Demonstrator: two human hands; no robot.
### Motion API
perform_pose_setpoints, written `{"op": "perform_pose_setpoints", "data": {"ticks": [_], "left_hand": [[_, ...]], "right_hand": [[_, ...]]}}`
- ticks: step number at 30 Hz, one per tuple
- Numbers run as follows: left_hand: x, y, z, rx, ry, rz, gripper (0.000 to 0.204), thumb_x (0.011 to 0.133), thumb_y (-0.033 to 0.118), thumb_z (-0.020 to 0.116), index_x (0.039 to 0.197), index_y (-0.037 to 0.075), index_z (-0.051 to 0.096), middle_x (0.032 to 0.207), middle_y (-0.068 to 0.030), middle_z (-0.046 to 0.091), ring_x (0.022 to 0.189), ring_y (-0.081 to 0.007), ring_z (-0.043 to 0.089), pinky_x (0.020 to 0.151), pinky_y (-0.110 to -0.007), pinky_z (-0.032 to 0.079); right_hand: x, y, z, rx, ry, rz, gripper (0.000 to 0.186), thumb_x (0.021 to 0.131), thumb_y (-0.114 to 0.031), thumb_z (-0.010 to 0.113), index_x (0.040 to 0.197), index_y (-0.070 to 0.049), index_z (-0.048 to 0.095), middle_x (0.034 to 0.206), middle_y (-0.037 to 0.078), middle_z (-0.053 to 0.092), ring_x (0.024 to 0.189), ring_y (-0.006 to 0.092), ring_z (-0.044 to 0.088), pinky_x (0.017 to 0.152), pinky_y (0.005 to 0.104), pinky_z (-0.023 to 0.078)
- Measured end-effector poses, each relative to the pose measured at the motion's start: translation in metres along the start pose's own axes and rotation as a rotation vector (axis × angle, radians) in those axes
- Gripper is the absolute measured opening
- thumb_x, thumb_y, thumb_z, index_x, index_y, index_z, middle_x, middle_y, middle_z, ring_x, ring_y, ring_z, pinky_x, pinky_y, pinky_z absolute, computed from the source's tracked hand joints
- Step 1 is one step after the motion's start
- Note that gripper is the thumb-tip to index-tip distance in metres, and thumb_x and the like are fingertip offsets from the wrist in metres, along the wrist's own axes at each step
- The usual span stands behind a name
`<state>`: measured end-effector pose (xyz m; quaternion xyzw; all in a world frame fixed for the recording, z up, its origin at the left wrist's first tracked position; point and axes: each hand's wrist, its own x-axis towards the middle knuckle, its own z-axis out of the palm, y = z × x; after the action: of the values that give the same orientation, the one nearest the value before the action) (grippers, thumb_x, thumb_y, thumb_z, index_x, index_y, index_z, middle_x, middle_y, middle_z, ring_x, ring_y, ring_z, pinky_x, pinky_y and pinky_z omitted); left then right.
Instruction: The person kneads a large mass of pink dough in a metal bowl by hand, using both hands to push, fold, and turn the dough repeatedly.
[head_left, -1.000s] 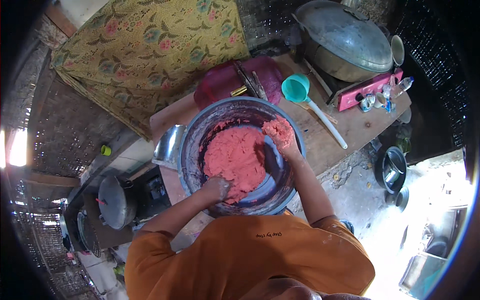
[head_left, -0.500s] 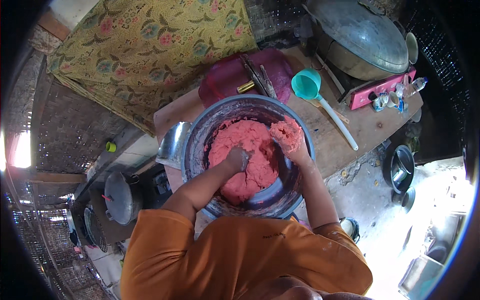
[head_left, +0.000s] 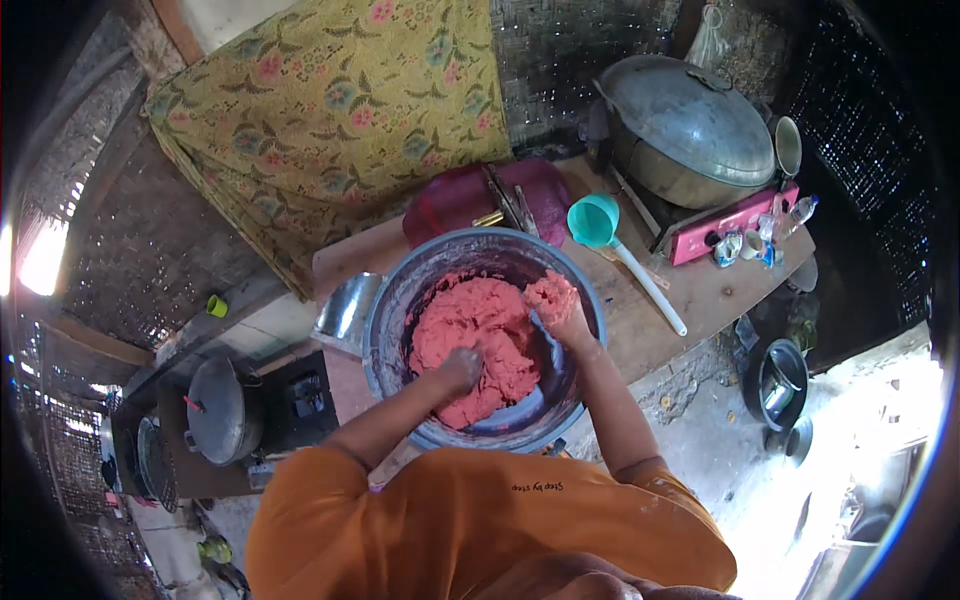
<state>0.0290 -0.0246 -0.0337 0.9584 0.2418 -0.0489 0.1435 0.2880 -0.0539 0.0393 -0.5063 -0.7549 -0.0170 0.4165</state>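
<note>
Dough [head_left: 450, 315], pink and creased, is sitting in a basin [head_left: 440, 262], filling the left and middle while bare wall is showing at right. The left hand [head_left: 460, 368] is pressing into the dough's near middle; its fingers look curled, but dough and knuckles are hiding them, so how far they are closing, or on what, cannot be told. A second ago it was working at the near left edge, so the pressing seems to be shifting inward across the dough. The right hand [head_left: 566, 318] is staying by the basin's right wall, dough coating its fingers so thickly that their opening, and any grip, cannot be told.

Around the basin, a metal tin [head_left: 345, 308] is standing at left, and a magenta tub [head_left: 430, 218] is lying just beyond, sticks [head_left: 512, 208] resting on it. A teal ladle [head_left: 595, 218] is lying at right on the table [head_left: 620, 302]; a lidded pot [head_left: 690, 120] is standing far right.
</note>
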Motion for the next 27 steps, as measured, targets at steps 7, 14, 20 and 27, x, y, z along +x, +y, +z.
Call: {"op": "perform_pose_setpoints", "data": {"ticks": [7, 14, 20, 27], "left_hand": [[-0.045, 0.010, -0.108, 0.137, -0.120, -0.242, 0.087, 0.076, 0.053, 0.053, 0.124, -0.014, 0.028, 0.113, -0.0351, 0.045, 0.102, -0.0428, 0.049, 0.089, -0.043, 0.040], [0.045, -0.091, -0.024, 0.321, 0.153, -0.145, 0.056, 0.072, 0.023, 0.059, 0.123, 0.008, 0.043, 0.110, -0.0252, 0.051, 0.103, -0.0436, 0.048, 0.070, -0.049, 0.047], [0.088, -0.161, 0.025, -0.347, 0.235, -0.238, 0.060, 0.076, 0.020, 0.055, 0.127, -0.003, 0.032, 0.108, -0.0296, 0.050, 0.093, -0.0392, 0.055, 0.077, -0.045, 0.046], [0.133, -0.114, -0.043, -0.687, -0.260, -0.513, 0.061, 0.089, 0.044, 0.034, 0.136, 0.007, 0.022, 0.135, -0.0144, 0.033, 0.122, -0.0291, 0.035, 0.100, -0.036, 0.029]], "right_hand": [[-0.013, 0.003, 0.010, -0.177, -0.018, 0.069, 0.023, 0.075, -0.017, 0.051, 0.097, -0.017, 0.057, 0.103, 0.006, 0.054, 0.105, 0.0333, 0.047, 0.080, 0.0472, 0.041], [-0.005, 0.003, -0.001, -0.114, 0.035, -0.010, 0.023, 0.071, -0.014, 0.053, 0.094, -0.013, 0.058, 0.096, 0.008, 0.055, 0.095, 0.0323, 0.050, 0.085, 0.0492, 0.040], [-0.011, 0.003, 0.006, 0.166, -0.139, 0.373, 0.052, 0.074, -0.030, 0.062, 0.117, -0.005, 0.048, 0.115, 0.022, 0.048, 0.107, 0.0383, 0.046, 0.090, 0.0448, 0.036], [0.002, -0.005, -0.012, -0.087, -0.151, 0.119, 0.029, 0.075, -0.021, 0.059, 0.104, -0.020, 0.059, 0.111, 0.015, 0.053, 0.103, 0.0358, 0.048, 0.088, 0.0455, 0.037]]}}
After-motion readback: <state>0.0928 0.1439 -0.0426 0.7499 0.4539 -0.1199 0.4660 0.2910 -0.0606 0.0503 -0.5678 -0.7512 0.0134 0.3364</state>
